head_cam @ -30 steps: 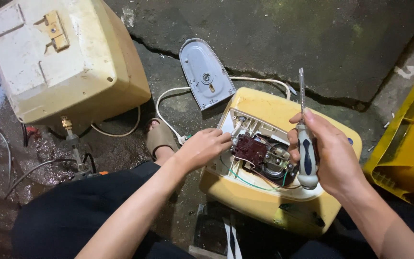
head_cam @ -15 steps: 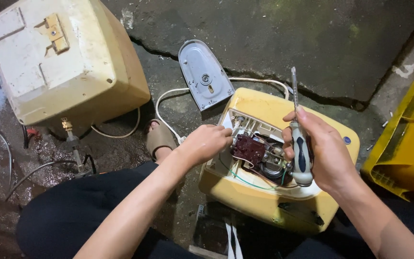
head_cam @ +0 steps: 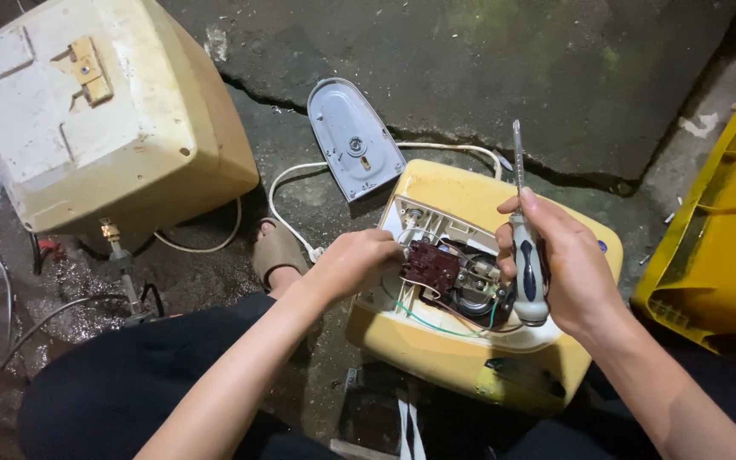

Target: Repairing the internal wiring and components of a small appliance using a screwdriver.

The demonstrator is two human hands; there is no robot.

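Yellowed plastic water-heater casing [head_cam: 436, 349], opened, one of two | left hand [head_cam: 353, 262] fingers curled at its dark red thermostat block [head_cam: 429, 266], grip unclear | right hand [head_cam: 568, 268] closed round one upright grey-handled screwdriver [head_cam: 528, 266] just beside it

both hands curled, left hand [head_cam: 358, 262] lower

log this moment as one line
left hand on dark red component inside opened yellow plastic appliance | right hand holds grey-handled screwdriver, tip up | grey oval cover on ground

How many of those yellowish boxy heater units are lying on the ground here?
2: a closed heater unit at upper left, and an opened heater unit under the left hand and right hand. More may lie outside the view.
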